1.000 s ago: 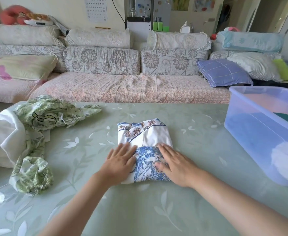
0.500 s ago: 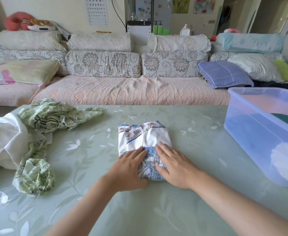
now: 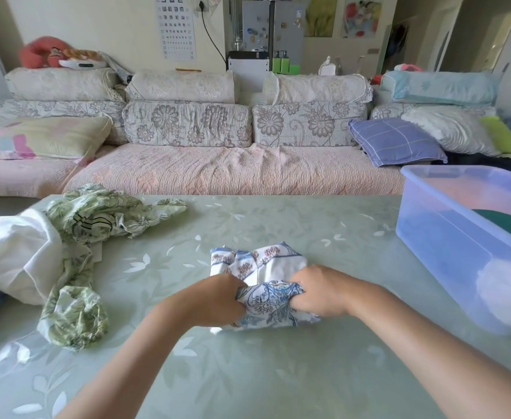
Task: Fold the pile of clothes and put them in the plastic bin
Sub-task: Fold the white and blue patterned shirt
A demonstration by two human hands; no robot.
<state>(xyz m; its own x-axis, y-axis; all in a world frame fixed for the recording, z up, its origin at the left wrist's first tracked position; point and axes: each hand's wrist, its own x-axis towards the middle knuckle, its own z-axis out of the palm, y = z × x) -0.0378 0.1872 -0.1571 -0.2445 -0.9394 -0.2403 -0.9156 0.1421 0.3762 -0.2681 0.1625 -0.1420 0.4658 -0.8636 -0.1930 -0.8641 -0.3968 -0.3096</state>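
Folded blue-and-white floral garment (image 3: 269, 300) sits on the table (image 3: 278, 373), centre, near the front edge. It's a compact bundle: the white part with a patterned band is on the far side, the blue paisley part on the near side.

Left hand (image 3: 214, 300) has its fingers curled into the near-left edge of the bundle and is gripping the fabric. Right hand (image 3: 317, 291) does the same on the near-right edge. The blue part is bunched up between the two fists. Can't tell whether the bundle is lifted or only squeezed; its far side lies on the table.

Plastic bin (image 3: 460, 255) is on the table to the right, apart from the bundle. It's translucent blue with no lid on. Inside are something dark green (image 3: 505, 225) at the far end and something white (image 3: 502, 285) at the near end, blurred through the wall.

The unfolded pile is at the left edge of the table, well apart from the bundle: a green leaf-print garment (image 3: 96, 219) crumpled and trailing toward the front, and a white garment (image 3: 15, 255) overlapping it on the left.

Behind the table is a sofa (image 3: 217, 173) with a pink quilted seat and floral back cushions. A purple checked cushion (image 3: 394, 140) sits at its right end. An eye chart (image 3: 177, 25) hangs on the wall above.
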